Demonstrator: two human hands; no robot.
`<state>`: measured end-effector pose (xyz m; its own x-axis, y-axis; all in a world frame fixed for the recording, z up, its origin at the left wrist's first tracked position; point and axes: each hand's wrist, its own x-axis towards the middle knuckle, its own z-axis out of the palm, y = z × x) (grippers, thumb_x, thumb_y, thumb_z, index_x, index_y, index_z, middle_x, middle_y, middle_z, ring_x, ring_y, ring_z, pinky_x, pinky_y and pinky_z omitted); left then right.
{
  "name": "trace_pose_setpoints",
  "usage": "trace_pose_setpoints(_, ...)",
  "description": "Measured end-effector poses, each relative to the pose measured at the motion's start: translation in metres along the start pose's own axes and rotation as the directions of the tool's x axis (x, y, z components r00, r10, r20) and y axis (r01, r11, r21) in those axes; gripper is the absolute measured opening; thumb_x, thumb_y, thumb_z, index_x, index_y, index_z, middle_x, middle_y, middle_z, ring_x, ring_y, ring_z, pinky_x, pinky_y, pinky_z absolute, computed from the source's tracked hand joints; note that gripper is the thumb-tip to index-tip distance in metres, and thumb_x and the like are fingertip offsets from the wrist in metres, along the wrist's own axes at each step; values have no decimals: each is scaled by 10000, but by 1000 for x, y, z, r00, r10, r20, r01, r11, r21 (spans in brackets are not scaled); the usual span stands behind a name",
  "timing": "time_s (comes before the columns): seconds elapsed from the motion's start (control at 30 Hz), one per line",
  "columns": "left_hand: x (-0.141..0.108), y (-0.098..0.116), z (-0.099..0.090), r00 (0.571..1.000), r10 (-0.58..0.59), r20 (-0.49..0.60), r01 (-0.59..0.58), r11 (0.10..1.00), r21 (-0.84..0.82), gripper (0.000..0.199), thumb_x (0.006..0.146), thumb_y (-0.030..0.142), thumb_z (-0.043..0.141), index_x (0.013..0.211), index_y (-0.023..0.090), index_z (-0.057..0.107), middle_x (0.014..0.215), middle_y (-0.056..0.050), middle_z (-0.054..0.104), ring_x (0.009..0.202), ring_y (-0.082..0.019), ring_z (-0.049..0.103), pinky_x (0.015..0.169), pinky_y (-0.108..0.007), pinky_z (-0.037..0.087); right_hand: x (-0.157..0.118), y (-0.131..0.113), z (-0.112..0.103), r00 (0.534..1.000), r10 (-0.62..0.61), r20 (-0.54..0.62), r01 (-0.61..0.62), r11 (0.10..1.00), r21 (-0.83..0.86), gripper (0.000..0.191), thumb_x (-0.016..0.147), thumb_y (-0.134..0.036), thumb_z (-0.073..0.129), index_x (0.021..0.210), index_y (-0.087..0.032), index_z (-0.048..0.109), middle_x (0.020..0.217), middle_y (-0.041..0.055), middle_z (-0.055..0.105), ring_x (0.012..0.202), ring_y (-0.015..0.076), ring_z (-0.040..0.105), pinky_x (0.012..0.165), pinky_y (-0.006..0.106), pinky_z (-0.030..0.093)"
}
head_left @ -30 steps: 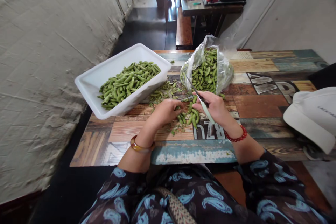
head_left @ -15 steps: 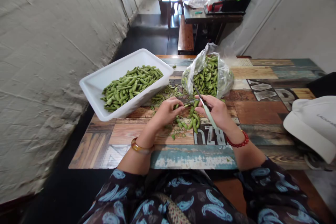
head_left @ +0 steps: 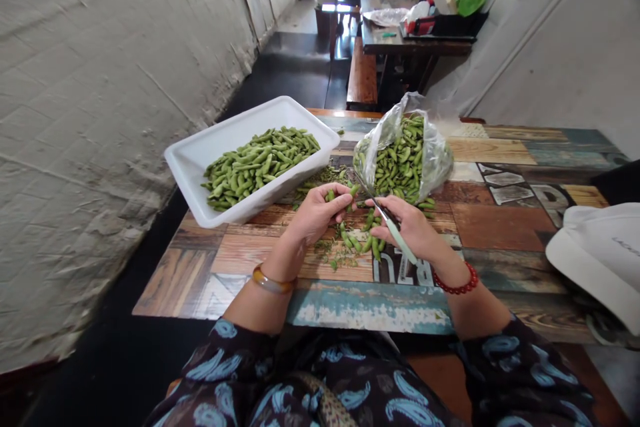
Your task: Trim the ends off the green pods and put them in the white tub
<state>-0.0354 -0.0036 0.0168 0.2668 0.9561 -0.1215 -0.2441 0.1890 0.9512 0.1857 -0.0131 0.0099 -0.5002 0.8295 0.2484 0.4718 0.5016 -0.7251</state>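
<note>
Green pods are pinched in my left hand (head_left: 321, 212), between thumb and fingers. My right hand (head_left: 407, 225) is closed around scissors with a pale green handle (head_left: 401, 240); their blades point up and left toward those pods. Between and below my hands lies a small group of loose pods (head_left: 376, 244) among green trimmings (head_left: 334, 256). A white tub (head_left: 193, 195) at the left holds a heap of green pods (head_left: 260, 163). Behind my right hand, an open clear plastic bag (head_left: 439, 159) is full of more pods (head_left: 400, 163).
The patchwork wooden table (head_left: 495, 213) carries a white cap (head_left: 600, 257) at the right edge. A rough pale wall (head_left: 100, 80) runs along the left. Farther back stand a bench (head_left: 362, 77) and a second table (head_left: 390, 43) with a black tray and a green lid.
My left hand has lifted pods up to the scissor blades. The whole view has shifted slightly, so the tub, bag and table appear a little farther right and lower.
</note>
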Motion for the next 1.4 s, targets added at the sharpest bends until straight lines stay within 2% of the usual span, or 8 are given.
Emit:
trace_pose_setpoints(0.27,-2,-1,5,997,66,-37,-58,982,180,309,744,398,771,803,142,607,603,46,561,450,-42,420,452,-187,324,-1,2,6,1000,-6,-13,6,1000,-2,442,881,-464,664,1204,-165,625,996,95,645,924,234,636,867,384,530)
trace_pose_setpoints(0.5,-1,-3,3,995,98,-5,-93,955,282,282,776,405,730,787,145,621,659,21,594,489,-58,445,494,-209,345,-2,3,6,999,-4,-37,4,1000,-17,429,857,-464,705,1168,-174,649,971,89,669,905,235,644,861,381,531)
trace_pose_setpoints(0.67,2,-5,1,982,188,-35,-166,928,334,246,731,365,765,755,141,667,724,-2,616,654,-100,513,603,-222,391,-2,1,5,999,-13,-38,13,1000,3,399,870,-439,700,1164,-171,666,931,76,673,861,214,642,828,349,528)
trace_pose_setpoints(0.73,3,-6,1,984,155,-83,-129,956,263,256,700,359,788,779,147,669,671,21,577,607,-85,476,564,-211,358,-1,0,5,999,4,-52,-4,1000,14,392,874,-426,694,1167,-167,667,913,70,674,840,209,641,817,345,525)
trace_pose_setpoints(0.83,3,-6,0,991,19,-131,-16,1000,24,306,689,371,793,831,162,619,571,71,482,458,-44,352,449,-193,227,0,0,5,993,52,-106,-50,998,25,370,878,-408,680,1169,-181,661,902,59,674,821,204,639,804,348,521)
trace_pose_setpoints(0.97,3,-2,0,993,-31,-113,13,987,-161,348,665,344,804,848,165,568,656,30,599,454,-40,417,419,-168,194,0,0,4,990,77,-121,-73,997,40,379,877,-395,667,1192,-188,640,925,58,661,817,198,635,808,353,524)
trace_pose_setpoints(1.17,2,-2,3,991,4,-130,-29,981,-191,368,657,329,825,862,157,573,698,-2,674,459,-35,433,425,-151,230,-1,-4,5,998,40,-44,-38,998,42,404,867,-389,678,1218,-193,634,970,69,641,851,204,624,839,362,522)
trace_pose_setpoints(1.4,1,-5,8,990,27,-139,-49,986,-159,354,661,339,830,836,146,591,694,-8,683,457,-32,437,425,-152,247,-2,-7,4,997,76,16,-77,993,92,401,860,-357,670,1221,-190,625,928,47,640,814,188,610,793,338,517)
